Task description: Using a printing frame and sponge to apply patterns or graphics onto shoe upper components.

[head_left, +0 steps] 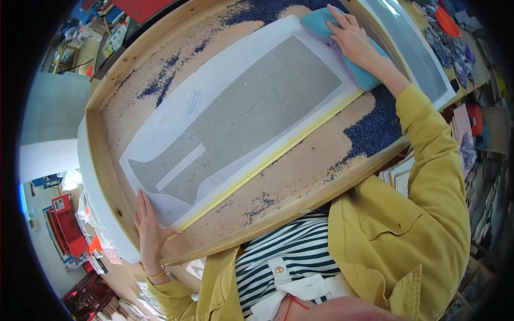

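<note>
White sheet (pixel 219 69) lies at a slant across the wooden tray (pixel 99 144), its dark, fine-lined panel (pixel 273 96) face up, w/ a pale slot near the lower-L end. Yellow strip (pixel 267 174) runs along the sheet's near edge.

L hand (pixel 150 227) is at the sheet's lower-L corner: fingers extended & close together along the short edge, thumb spread out to the R, its tip by the end of the yellow strip. Nothing held in it.

R hand (pixel 353 43) lies on a teal cloth (pixel 369 79) at the sheet's upper-R end, palm down, fingers loosely spread over the fabric. Palm contact hidden, so can't tell how hard it presses. Cloth & hand cover that corner of the sheet.

Around the sheet, dark blue granules (pixel 375 128) sit on the tray floor: thick patches nr the cloth & at the top, thinner scatter along the near side & L. Tray's far rim is partly cut off by the top edge.

Outside the tray, R: a pale framed panel (pixel 423 59), then a bench (pixel 479 77) w/ an orange-red bowl (pixel 447 22) & what are prob. plastic bags (pixel 455 53), small & warped there. Black fisheye border cuts off the surroundings both sides.
</note>
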The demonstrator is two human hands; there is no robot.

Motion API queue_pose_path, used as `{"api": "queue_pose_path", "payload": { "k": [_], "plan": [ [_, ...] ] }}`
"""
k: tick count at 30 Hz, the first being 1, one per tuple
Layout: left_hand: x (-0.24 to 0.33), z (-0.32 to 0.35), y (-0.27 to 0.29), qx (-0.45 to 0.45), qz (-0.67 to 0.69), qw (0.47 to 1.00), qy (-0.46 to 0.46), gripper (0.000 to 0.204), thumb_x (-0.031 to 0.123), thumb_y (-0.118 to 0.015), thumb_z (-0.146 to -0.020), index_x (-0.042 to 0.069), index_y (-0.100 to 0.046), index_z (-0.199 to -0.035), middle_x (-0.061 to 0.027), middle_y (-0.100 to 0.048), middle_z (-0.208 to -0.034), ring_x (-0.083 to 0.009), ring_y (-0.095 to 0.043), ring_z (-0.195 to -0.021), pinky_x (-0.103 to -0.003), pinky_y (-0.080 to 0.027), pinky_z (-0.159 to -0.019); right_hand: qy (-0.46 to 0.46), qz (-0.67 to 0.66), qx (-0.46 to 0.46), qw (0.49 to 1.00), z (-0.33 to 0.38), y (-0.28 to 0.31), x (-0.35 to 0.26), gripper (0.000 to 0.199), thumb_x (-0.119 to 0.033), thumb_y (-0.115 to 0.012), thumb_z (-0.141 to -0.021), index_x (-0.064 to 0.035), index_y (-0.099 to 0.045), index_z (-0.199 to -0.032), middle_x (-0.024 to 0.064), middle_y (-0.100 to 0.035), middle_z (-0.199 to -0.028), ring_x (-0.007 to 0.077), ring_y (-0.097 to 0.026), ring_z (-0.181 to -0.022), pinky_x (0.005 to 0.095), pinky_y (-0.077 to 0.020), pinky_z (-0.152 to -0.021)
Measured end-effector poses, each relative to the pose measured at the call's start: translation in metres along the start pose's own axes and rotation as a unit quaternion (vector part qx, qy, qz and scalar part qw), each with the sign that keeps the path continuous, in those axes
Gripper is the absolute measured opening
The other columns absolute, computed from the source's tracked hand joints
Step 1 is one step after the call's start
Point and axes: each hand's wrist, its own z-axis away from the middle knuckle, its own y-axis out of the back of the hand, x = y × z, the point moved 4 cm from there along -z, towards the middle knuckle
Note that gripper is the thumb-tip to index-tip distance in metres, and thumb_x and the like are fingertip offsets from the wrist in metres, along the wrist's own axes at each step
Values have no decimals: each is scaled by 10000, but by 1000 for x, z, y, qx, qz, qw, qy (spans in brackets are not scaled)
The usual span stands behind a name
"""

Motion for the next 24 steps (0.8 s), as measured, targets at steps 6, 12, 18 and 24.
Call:
{"api": "queue_pose_path", "payload": {
  "k": [6, 12, 18, 24],
  "plan": [
    [-2, -1, -1, 9, 14, 1000, -4, 1500, 692, -799, -429, -14, -159, -1588, -166, -182, -1672, -362, -319, -1476, -584, -220, -1193, 0, 28, -1, 1000, 49, 17, -15, 466, -240, -603, -972, -86, -534, -1406, 89, -344, -1598, 301, -410, -1375, 480, -417, -1080],
    [2, 10, 2, 19, 45, 999, 4, 1461, 584, -868, -455, -12, -166, -1589, -172, -198, -1667, -355, -317, -1477, -568, -219, -1200, 6, -41, 80, 996, 69, 51, -7, 436, -199, -625, -926, -81, -598, -1345, 104, -447, -1533, 326, -457, -1334, 493, -402, -1081],
    [3, 31, 2, 21, 123, 991, 56, 1230, 226, -922, -562, -19, -253, -1565, -198, -239, -1647, -364, -310, -1476, -518, -244, -1198, -12, -175, 14, 984, 122, 97, -55, 341, -140, -630, -860, -71, -671, -1192, 144, -513, -1456, 369, -494, -1292, 479, -372, -1084],
    [20, 63, 2, 127, 204, 966, 101, 943, 57, -858, -643, -15, -428, -1480, -220, -456, -1507, -373, -502, -1324, -452, -378, -1116, -127, -233, 73, 961, 171, 130, -65, 247, -88, -661, -877, -30, -724, -1108, 66, -686, -1267, 294, -576, -1197, 412, -390, -1061]
  ]
}}
